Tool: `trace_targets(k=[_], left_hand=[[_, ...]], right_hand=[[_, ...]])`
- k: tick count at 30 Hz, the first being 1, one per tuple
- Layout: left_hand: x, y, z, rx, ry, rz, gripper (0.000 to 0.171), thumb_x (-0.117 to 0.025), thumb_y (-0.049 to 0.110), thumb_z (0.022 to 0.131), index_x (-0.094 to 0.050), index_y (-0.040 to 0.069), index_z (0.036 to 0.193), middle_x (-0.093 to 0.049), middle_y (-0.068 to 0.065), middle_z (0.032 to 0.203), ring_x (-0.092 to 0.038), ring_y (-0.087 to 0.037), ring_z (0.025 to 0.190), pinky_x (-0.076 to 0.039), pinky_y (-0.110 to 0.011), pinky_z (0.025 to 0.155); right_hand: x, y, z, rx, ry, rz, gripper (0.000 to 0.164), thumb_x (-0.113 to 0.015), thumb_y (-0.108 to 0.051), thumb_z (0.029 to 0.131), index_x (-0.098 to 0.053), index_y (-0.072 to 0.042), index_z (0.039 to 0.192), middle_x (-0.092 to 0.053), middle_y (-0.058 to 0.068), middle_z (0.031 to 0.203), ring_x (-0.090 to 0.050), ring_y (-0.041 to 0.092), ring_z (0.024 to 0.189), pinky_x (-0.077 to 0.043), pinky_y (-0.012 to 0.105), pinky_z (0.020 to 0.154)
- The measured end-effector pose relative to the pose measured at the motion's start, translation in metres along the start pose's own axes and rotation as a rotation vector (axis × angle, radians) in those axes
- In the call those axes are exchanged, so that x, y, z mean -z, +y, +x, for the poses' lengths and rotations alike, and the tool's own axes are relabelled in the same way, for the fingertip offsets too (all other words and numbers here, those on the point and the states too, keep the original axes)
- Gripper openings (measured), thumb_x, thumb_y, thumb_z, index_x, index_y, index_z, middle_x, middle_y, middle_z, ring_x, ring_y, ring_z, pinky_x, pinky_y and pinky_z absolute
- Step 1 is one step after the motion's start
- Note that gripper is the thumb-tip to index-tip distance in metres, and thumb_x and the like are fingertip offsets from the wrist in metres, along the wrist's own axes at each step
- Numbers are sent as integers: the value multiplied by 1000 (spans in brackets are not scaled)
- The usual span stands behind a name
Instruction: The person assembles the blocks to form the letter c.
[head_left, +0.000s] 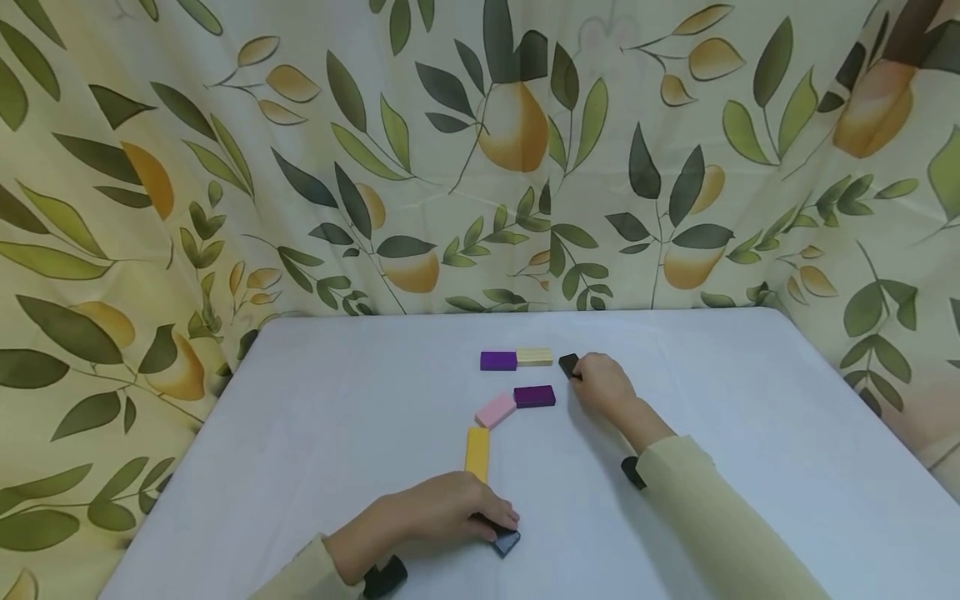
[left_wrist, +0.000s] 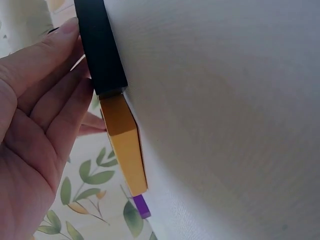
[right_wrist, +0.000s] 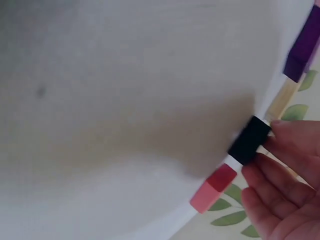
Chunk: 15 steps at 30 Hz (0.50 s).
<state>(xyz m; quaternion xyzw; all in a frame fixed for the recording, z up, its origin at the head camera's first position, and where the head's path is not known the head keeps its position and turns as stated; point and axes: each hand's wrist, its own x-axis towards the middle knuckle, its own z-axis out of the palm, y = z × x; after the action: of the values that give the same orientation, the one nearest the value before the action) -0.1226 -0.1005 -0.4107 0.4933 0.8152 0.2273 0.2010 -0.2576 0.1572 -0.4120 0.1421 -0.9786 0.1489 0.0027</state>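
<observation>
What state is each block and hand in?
Left hand: pinching near dark block
Right hand: pinching far black block
Near dark block: held, end by yellow block
Far black block: held, angled beside cream block
Cream block: unheld
Purple block: unheld, touching cream block
Dark purple block: unheld
Pink block: unheld, angled between dark purple and yellow blocks
Yellow block: lying, partly hidden by left hand
Red-pink block: apart from far black block

1. Blocks [head_left: 477,452]: no lettering, number or brand legible on any visible face, in all three views.
2. Patterned curtain [head_left: 465,225]: no readable words or signs.
3. White tabletop [head_left: 337,400]: no legible marking.
4. Black wristbands [head_left: 386,577]: partly hidden and dark; a label may be present, but none can be read.
</observation>
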Motion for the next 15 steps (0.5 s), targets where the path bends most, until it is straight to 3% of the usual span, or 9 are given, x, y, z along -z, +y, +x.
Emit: trace_targets(k=[5,11,15], left_hand=[[0,-2,1,-23,2,16,28,-64,12,86,-67,12,114,-62,14,111,-48,8,107,-36,-9,87],[-1,-2,1,-42,11,25,27,-65,12,85,-68,12,112,-62,14,110,-49,8,107,-36,-9,87],[-1,-2,1,-32,7,26,27,-65,12,85,-68,13,112,-62,14,110,-49,8,107,-36,-9,87]], right_hand=[[8,1,-9,47,-28,-24,9,-66,-3,79,-72,2,82,-66,15,84,-59,26,80,-47,42,75],[12,4,-24,104,-52,-37,12,-70,-3,75,-69,-5,63,-58,1,61,-46,18,61,-43,35,60],[14,4,-35,85,-86,-24,6,-69,-3,77,-71,-3,72,-63,3,68,-51,19,67,-45,38,67]])
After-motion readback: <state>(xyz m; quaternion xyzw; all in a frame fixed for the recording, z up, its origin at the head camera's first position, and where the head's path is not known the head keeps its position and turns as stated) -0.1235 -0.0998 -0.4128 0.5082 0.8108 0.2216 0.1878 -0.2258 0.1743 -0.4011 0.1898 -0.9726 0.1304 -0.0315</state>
